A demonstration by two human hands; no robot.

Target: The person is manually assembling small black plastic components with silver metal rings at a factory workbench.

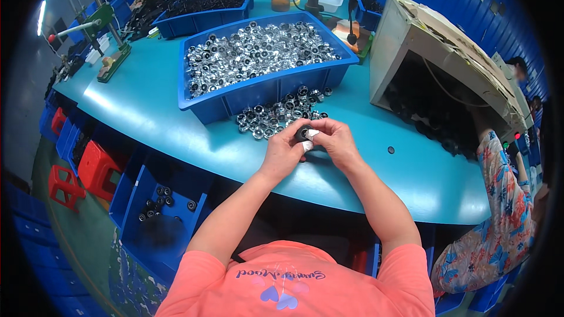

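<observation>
A small black round part (301,133), like a little wheel or tyre, is pinched between both hands above the table's near edge. My left hand (283,154) grips its left side with the fingers closed. From the other side, my right hand (336,142) presses on it with thumb and fingers, and white tape covers some fingertips. Just beyond the hands lies a loose pile of shiny clear-and-black wheel hubs (271,118). Behind that pile stands a blue bin (267,97) heaped with the same hubs. The fingers partly hide the held part.
A small black disc (391,149) lies to the right, near a pale box (396,53) with black rings inside. A green lever press (114,61) stands far left. Below left, a blue bin (194,223) holds several wheels. A co-worker's floral sleeve (499,199) is at right.
</observation>
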